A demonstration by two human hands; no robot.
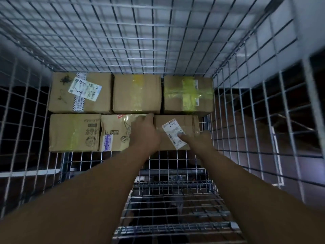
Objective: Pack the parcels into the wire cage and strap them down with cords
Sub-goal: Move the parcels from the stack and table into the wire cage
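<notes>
Packing step. The labelled parcel [187,123], right of the near row, is being seated in the wire cage [158,41]. The left hand [146,132] lies flat on it, fingers released. The right hand [198,140] is at its 4 o'clock corner, grasp indeterminate. Next, probably: press it flush against the middle parcel [114,132]. The side wall [246,120] at 3 o'clock crowds the right hand. No cords are visible.

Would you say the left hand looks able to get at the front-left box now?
Probably yes: the left hand is at the middle front box beside it, and the front-left box is uncovered.
</notes>
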